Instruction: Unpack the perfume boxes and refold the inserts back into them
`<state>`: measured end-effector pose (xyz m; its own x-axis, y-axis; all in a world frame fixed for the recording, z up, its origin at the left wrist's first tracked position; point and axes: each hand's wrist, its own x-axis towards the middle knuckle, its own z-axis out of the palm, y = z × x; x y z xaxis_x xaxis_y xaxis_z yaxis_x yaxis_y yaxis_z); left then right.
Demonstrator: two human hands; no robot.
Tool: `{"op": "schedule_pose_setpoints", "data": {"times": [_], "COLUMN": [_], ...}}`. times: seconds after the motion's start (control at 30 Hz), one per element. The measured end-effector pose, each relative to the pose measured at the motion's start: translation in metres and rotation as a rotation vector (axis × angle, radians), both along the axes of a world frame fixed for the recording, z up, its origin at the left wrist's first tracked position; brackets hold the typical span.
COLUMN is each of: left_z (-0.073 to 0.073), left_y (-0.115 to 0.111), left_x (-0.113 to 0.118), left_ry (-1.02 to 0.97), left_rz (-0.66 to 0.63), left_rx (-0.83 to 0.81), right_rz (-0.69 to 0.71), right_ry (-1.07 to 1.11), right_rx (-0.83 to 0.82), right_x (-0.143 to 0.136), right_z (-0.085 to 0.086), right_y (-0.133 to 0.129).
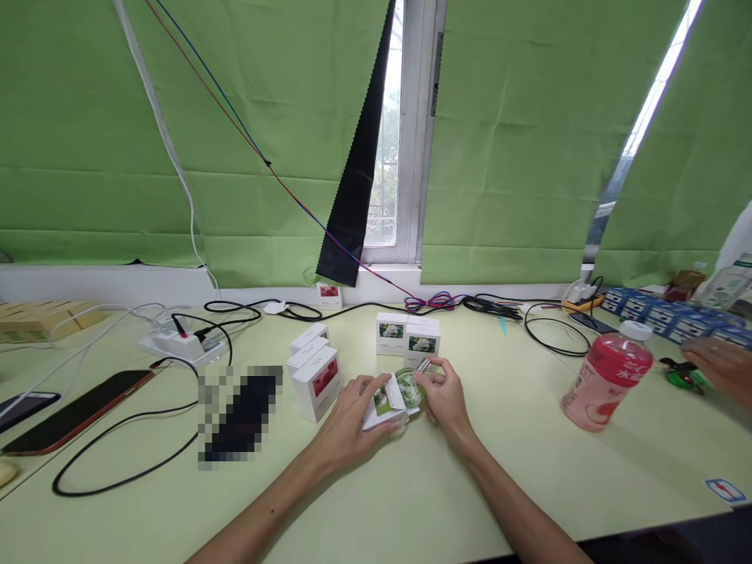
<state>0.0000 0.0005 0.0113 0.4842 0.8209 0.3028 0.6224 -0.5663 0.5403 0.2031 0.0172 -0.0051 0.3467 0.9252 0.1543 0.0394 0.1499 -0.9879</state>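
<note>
My left hand (352, 413) is closed around a small white box (385, 398) with a white-flower picture, tilted just above the table. My right hand (447, 398) pinches a round, clear green bottle (410, 385) with a silver cap (424, 365), which looks like perfume. The bottle sits against the right end of the box; whether part of it is inside I cannot tell. Behind my hands stand two white boxes with the same flower (421, 343). Left of them are several white boxes with a red picture (322, 380) in a row.
A pink drink bottle (608, 380) stands to the right. Beyond it are another person's blurred hand (720, 364) and blue boxes (661, 313). Phones (82, 411), a power strip (185, 341) and looping black cables (123, 417) occupy the left. One more box (329, 295) is by the wall.
</note>
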Motion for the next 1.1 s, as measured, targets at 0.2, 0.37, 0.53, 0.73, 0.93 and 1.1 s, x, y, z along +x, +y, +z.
{"op": "schedule_pose_setpoints", "data": {"times": [0.2, 0.37, 0.53, 0.73, 0.93, 1.1], "left_z": [0.0050, 0.0054, 0.0026, 0.0020, 0.0007, 0.0011], "left_y": [-0.0008, 0.0008, 0.0031, 0.0029, 0.0030, 0.0021], "left_x": [-0.0026, -0.0044, -0.0064, -0.0050, -0.0037, -0.0030], "left_ry": [0.038, 0.031, 0.004, 0.010, -0.024, -0.032], "left_rz": [-0.024, -0.023, -0.023, -0.005, 0.008, 0.013], "left_rx": [0.007, 0.007, 0.011, 0.000, 0.024, 0.020], "right_rz": [0.031, 0.040, 0.029, 0.037, 0.050, 0.084], "right_ry": [0.014, 0.022, 0.015, 0.016, 0.016, 0.003], "right_rx": [-0.034, -0.028, 0.002, 0.024, -0.021, -0.038], "right_x": [0.0000, -0.0004, -0.0010, -0.0011, -0.0018, -0.0020], "right_z": [0.0014, -0.0003, -0.0045, -0.0047, -0.0038, 0.0001], "right_y": [-0.0009, 0.0001, 0.0014, 0.0007, 0.0004, -0.0024]}}
